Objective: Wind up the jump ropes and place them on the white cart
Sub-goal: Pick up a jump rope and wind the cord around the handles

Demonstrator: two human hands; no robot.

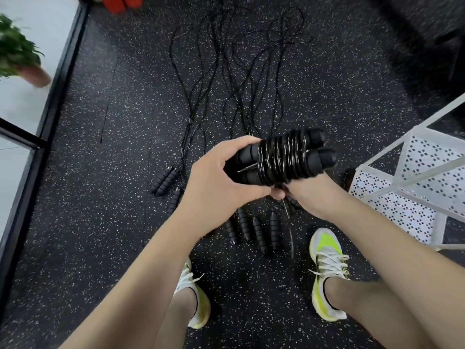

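Observation:
A wound jump rope [281, 158], two black foam handles side by side with glossy cord coiled round them, is held in front of me above the floor. My left hand [221, 177] grips the handles' left end. My right hand [309, 195] holds the bundle from below; its fingers are mostly hidden and a short cord end hangs beneath it. Several unwound jump ropes [241, 71] lie on the floor, their black handles [251, 230] near my feet and further handles [164, 181] to the left. The white cart [415, 177], with perforated shelves, stands at the right.
Dark speckled rubber floor all around. My two feet in white and yellow shoes [327, 270] stand just behind the handles. A potted plant [20, 54] stands at the far left beyond a black frame. Red objects [120, 2] lie at the top.

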